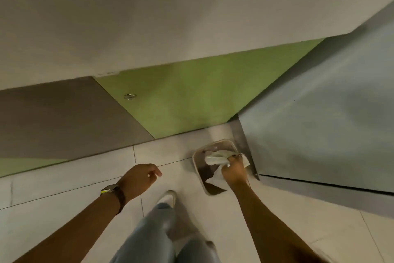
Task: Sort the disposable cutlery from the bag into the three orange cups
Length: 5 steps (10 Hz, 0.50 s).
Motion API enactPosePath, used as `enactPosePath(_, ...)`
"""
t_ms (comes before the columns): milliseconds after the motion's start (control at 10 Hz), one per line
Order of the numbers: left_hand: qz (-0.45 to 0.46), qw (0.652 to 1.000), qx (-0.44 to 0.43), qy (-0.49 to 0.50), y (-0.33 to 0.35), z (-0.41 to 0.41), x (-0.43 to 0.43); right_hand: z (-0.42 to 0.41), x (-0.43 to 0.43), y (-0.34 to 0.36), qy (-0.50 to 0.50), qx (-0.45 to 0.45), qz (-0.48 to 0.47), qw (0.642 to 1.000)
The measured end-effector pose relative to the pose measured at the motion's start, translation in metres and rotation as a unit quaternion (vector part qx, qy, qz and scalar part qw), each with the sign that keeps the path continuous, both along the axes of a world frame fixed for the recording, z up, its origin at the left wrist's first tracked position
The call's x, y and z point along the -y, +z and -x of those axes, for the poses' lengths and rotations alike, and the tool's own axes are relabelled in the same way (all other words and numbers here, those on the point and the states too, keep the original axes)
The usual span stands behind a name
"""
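Looks like clean-up at the tail of the sort, judging by what is in hand: gripping a crumpled whitish bag (215,157) (bag or wrapper, hard to tell through the blur) with the right hand (233,172), fingers curled tight round it, right over the mouth of a small bin (195,163) on the floor. Letting the left hand (139,177) hang loose and empty, fingers relaxed, watch (110,190) on the wrist. No orange cups and no cutlery in shot, so cannot confirm the sorting itself is finished. Next, probably: uncurl the fingers and drop the bag inside the rim, not on the edge; light, springy plastic, so likely to catch or puff back out. Underfoot, pale tiled floor (64,190) with thin dark grout lines; standing in jeans (149,235) and a white shoe (169,197). Ahead, a green cabinet door (191,96) with a small metal knob (130,96), a grey panel (53,118) to its left, and a white counter edge (149,28) above. On the right, a brushed steel unit (319,124), with the bin tucked just beside its corner.
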<state>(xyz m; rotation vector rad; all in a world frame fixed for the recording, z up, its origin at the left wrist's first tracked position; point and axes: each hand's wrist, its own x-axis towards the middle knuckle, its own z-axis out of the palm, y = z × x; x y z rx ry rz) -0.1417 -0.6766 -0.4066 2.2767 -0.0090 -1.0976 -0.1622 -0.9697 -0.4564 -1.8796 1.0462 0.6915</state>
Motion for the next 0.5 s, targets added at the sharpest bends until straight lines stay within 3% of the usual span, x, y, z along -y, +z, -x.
enactPosePath(100, 0.001, 0.999, 0.046, 0.026, -0.057, -0.005, -0.005, -0.012, 0.008, -0.078, 0.174, -0.013, 0.082, 0.981)
enactPosePath(200, -0.019, 0.997, 0.055, 0.044, -0.1, -0.003, -0.01, -0.01, 0.008, -0.132, 0.402, -0.107, 0.054, 0.908)
enactPosePath(300, -0.043, 0.998, 0.032, 0.043, -0.115, 0.007, -0.013, -0.013, 0.01, -0.148, 0.543, -0.202, 0.025, 0.815)
enactPosePath(400, -0.054, 0.998, 0.019, 0.039, -0.094, 0.016, -0.008, -0.026, 0.004, -0.113, 0.594, -0.184, 0.075, 0.78)
enactPosePath(500, -0.073, 0.997, 0.003, 0.022, -0.042, 0.023, 0.006, -0.036, -0.002, -0.053, 0.576, -0.128, 0.088, 0.802)
